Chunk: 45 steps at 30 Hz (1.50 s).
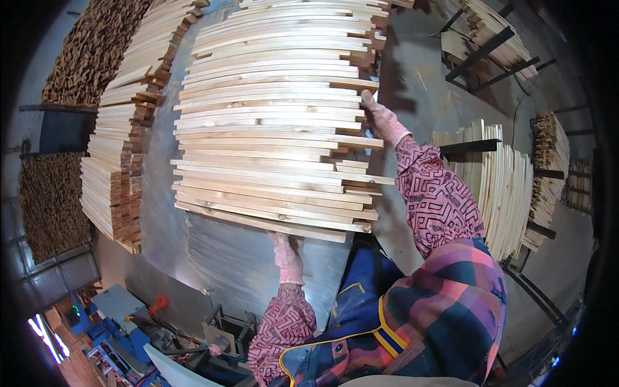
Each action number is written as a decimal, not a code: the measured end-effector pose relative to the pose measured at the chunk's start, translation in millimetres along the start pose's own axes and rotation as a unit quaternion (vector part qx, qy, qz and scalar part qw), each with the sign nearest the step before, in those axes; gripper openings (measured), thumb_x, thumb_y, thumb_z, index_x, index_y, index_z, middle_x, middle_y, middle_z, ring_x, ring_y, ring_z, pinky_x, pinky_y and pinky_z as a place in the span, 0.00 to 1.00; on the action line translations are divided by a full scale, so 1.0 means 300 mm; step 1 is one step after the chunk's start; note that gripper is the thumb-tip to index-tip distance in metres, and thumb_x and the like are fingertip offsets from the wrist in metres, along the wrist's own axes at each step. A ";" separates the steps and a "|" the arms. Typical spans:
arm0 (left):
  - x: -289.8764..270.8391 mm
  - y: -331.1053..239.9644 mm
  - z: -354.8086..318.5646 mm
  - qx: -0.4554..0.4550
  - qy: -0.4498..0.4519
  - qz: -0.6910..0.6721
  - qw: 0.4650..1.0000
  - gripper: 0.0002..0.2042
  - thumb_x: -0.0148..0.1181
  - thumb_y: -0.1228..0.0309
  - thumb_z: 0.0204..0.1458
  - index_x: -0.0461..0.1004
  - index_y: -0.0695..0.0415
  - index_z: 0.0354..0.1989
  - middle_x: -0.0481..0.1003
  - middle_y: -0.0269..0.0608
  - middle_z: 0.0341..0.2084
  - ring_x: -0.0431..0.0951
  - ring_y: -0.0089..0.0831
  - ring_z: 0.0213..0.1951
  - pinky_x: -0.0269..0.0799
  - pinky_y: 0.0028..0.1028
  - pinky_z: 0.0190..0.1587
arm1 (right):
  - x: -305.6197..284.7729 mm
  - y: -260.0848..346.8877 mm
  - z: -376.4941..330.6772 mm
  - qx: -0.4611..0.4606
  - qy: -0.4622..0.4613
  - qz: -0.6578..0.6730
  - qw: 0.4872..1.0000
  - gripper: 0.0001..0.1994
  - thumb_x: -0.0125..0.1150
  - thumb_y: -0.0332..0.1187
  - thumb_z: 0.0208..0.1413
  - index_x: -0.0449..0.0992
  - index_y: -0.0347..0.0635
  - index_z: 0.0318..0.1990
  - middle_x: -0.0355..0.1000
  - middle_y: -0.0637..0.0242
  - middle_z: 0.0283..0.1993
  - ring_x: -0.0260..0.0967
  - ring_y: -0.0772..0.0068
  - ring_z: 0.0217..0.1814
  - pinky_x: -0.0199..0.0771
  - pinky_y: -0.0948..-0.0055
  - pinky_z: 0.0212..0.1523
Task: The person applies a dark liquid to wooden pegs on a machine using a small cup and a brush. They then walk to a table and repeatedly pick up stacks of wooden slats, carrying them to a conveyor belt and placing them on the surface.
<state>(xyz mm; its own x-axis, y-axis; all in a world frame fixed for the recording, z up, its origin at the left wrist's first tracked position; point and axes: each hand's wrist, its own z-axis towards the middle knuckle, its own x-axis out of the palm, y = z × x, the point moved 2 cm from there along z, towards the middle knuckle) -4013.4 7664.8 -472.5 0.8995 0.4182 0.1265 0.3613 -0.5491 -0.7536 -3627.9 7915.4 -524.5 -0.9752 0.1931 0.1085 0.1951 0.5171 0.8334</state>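
Note:
A wide layer of pale wooden strips [271, 122] lies side by side on a grey metal table [225, 248], their right ends uneven. My right hand [385, 120], in a pinkish knit glove, is against the right ends of the strips, its thumb stretched out along them. The hand looks flat rather than wrapped round a strip, though some fingers are hidden. At the near edge, my left hand [285, 255], gloved alike, meets the closest strip [258, 226] from below. Its fingertips are out of sight under that strip, so its grip cannot be made out.
A long stack of wooden strips [103, 193] stands along the table's left side. Further left are big piles of wood pieces [55, 200]. To the right, more strips [503, 200] rest on black metal racks [474, 147]. Blue machinery [122, 345] stands at lower left.

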 end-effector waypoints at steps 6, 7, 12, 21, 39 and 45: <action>-0.130 0.226 0.095 0.117 -0.006 0.207 0.971 0.40 0.51 0.46 0.65 0.38 0.41 0.79 0.65 0.33 0.62 0.71 0.29 0.53 0.71 0.28 0.50 | 0.072 0.088 -0.045 -0.067 -0.097 -0.512 0.851 0.36 0.22 0.67 0.68 0.62 0.56 0.70 0.76 0.47 0.53 0.72 0.42 0.56 0.69 0.51 0.60; -0.104 0.196 0.086 0.129 -0.019 0.208 0.969 0.37 0.51 0.48 0.66 0.41 0.43 0.78 0.68 0.34 0.59 0.73 0.29 0.50 0.72 0.28 0.48 | 0.052 0.061 -0.027 -0.110 -0.091 -0.525 0.839 0.32 0.26 0.60 0.70 0.60 0.53 0.71 0.76 0.47 0.48 0.74 0.43 0.53 0.71 0.52 0.56; -0.120 0.078 0.022 0.246 -0.033 0.388 0.888 0.27 0.49 0.57 0.69 0.56 0.54 0.72 0.77 0.41 0.47 0.77 0.28 0.40 0.76 0.31 0.42 | 0.019 -0.074 -0.069 -0.320 -0.063 -0.672 0.665 0.25 0.43 0.29 0.69 0.55 0.42 0.72 0.77 0.52 0.39 0.77 0.52 0.41 0.77 0.54 0.37; -0.448 0.072 -0.029 0.013 -0.214 0.044 0.976 0.30 0.48 0.45 0.66 0.68 0.58 0.63 0.79 0.48 0.48 0.82 0.39 0.47 0.81 0.37 0.48 | 0.037 -0.136 -0.439 -0.107 0.255 -0.374 0.885 0.21 0.44 0.47 0.71 0.78 0.46 0.57 0.78 0.57 0.53 0.76 0.52 0.53 0.74 0.64 0.56; -0.457 -0.005 0.119 0.240 -0.225 0.016 0.944 0.30 0.47 0.57 0.70 0.52 0.58 0.75 0.66 0.50 0.66 0.74 0.36 0.59 0.73 0.32 0.58 | 0.734 -0.086 0.066 -0.106 0.194 -0.085 0.972 0.29 0.51 0.51 0.70 0.66 0.41 0.69 0.74 0.58 0.61 0.74 0.66 0.59 0.72 0.69 0.61; -0.453 0.088 0.125 0.184 -0.191 -0.173 0.949 0.25 0.40 0.59 0.70 0.53 0.53 0.73 0.76 0.47 0.50 0.80 0.37 0.43 0.81 0.38 0.42 | 0.662 -0.194 -0.035 -0.075 0.200 -0.094 0.973 0.29 0.51 0.52 0.70 0.66 0.41 0.69 0.74 0.58 0.61 0.74 0.66 0.59 0.73 0.68 0.61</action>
<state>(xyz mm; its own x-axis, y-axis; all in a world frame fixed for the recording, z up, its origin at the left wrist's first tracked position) -4135.3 7620.6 -533.7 0.5623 0.7979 0.2172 0.4453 -0.0709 -0.8926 -3834.0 7914.8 -545.7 -0.9609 -0.2474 0.1240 0.0217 0.3792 0.9251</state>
